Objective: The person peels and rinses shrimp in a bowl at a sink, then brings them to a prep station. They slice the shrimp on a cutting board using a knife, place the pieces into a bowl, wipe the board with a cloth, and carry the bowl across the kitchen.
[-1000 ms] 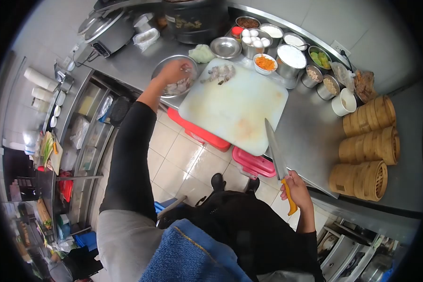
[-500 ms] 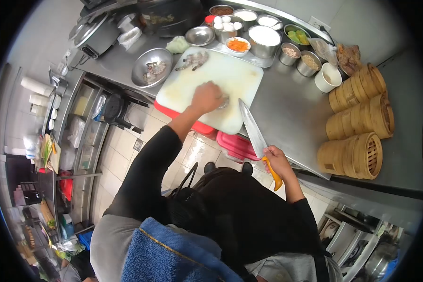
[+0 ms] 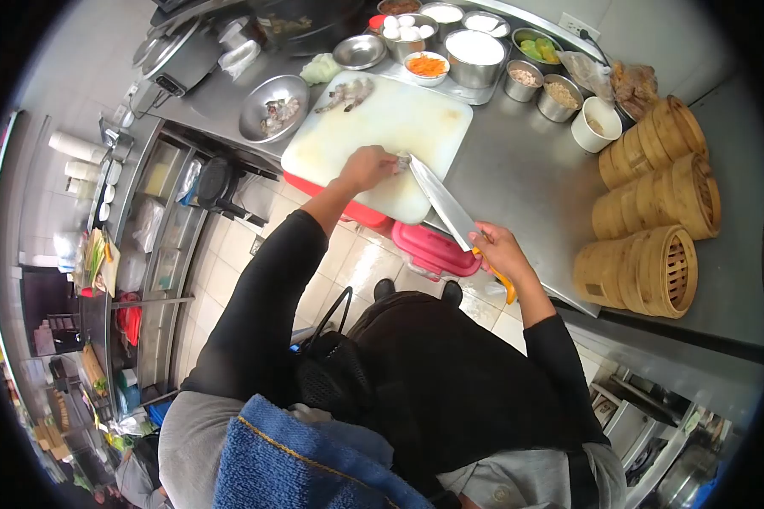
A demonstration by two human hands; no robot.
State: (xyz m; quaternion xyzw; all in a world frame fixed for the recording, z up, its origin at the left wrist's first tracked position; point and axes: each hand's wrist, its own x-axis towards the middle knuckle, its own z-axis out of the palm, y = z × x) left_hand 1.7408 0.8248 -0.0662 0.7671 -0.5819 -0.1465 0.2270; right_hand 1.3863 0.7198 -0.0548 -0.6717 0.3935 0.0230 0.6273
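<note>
My left hand (image 3: 370, 168) is closed at the fingertips on a small grey raw shrimp (image 3: 402, 161), held against the white cutting board (image 3: 373, 127). My right hand (image 3: 501, 251) grips a large kitchen knife (image 3: 441, 204) by its yellow handle, partly hidden by the fingers. The blade slants across the board's right side, its tip at the shrimp close to my left fingertips. Several more raw shrimp (image 3: 346, 93) lie in a pile at the board's far left. Beside the board, a steel bowl (image 3: 250, 114) holds shrimp pieces.
Bamboo steamers (image 3: 637, 271) stand along the counter's right side. Behind the board are a bowl of shredded carrot (image 3: 426, 66), a pot of eggs (image 3: 407, 38) and several ingredient tins. A pink lidded container (image 3: 433, 250) is below the board's near edge.
The knife has moved left, bringing its tip from the board's right edge to the shrimp. My left hand has shifted slightly left, and its fingertips and the shrimp now show more plainly.
</note>
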